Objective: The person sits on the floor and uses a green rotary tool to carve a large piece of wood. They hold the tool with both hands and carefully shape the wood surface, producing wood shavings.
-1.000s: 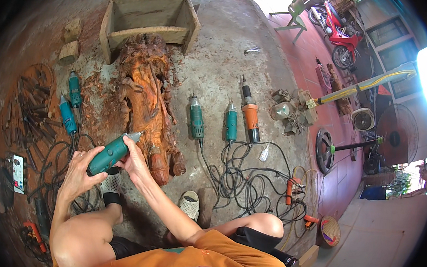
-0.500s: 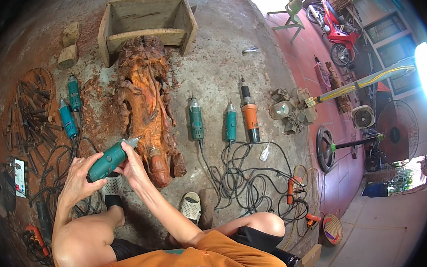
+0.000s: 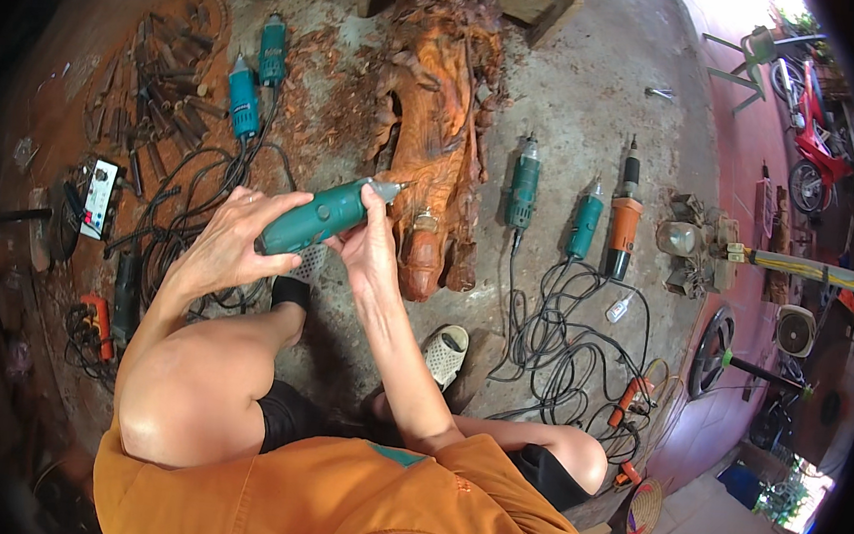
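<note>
A green die grinder (image 3: 319, 216) is held in both my hands, its narrow metal nose pointing right. My left hand (image 3: 237, 235) grips its rear end, fingers along the top and thumb below. Around the front end, my right hand (image 3: 373, 245) closes with the thumb near the nose. Just beyond the nose lies a long carved piece of reddish-brown wood (image 3: 436, 132) with gnarled edges. In this view the nose overlaps the carving; whether a bit touches the wood I cannot tell.
A wooden frame (image 3: 559, 16) stands at the carving's far end. On the left lie two more grinders (image 3: 243, 100), many chisels (image 3: 167, 71) and a white control box (image 3: 99, 199). Right of the carving are green grinders (image 3: 525, 184), an orange one (image 3: 624, 237) and tangled black cords (image 3: 563, 328).
The view has swung, shifting the scene rightward and up. The die grinder now lies closer to level in my hands, its nose overlapping the carving in view. Both hands keep their hold.
</note>
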`<state>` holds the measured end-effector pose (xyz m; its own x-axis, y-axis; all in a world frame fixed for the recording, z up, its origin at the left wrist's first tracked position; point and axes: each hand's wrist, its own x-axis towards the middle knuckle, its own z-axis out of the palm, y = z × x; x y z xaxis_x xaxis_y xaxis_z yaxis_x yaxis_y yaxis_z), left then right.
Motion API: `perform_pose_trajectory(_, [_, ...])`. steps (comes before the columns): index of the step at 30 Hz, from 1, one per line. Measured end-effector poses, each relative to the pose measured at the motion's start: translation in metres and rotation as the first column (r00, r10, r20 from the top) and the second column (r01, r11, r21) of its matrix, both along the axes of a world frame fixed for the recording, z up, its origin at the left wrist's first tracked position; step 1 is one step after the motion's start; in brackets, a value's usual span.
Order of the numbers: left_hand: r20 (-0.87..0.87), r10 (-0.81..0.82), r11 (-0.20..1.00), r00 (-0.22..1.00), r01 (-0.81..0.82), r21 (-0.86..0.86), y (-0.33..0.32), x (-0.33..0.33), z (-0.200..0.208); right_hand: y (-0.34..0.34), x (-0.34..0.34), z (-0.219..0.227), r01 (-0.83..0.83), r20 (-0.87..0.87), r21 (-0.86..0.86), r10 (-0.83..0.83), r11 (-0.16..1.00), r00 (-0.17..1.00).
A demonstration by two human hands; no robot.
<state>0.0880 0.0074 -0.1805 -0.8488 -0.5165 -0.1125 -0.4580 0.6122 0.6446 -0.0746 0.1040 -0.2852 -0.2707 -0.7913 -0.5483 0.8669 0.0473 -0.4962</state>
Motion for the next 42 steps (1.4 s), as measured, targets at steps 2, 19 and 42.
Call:
perform_pose_trajectory(2, [-0.003, -0.004, 1.0, 1.0, 0.004, -0.005, 0.001, 0.002, -0.001, 0.001, 0.003, 0.001, -0.01, -0.001, 0.009, 0.01, 1.0, 1.0])
perform_pose_trajectory(19, [-0.061, 0.005, 1.0, 0.998, -0.003, 0.027, 0.0, 0.004, -0.006, 0.007, 0.006, 0.008, 0.018, -0.026, 0.038, -0.017, 0.999, 1.0])
perform_pose_trajectory(42, [-0.019, 0.063, 0.998, 0.998, -0.063, 0.011, 0.004, -0.023, -0.006, -0.01, -0.026, 0.002, 0.008, -0.04, -0.008, -0.008, 1.0, 0.999])
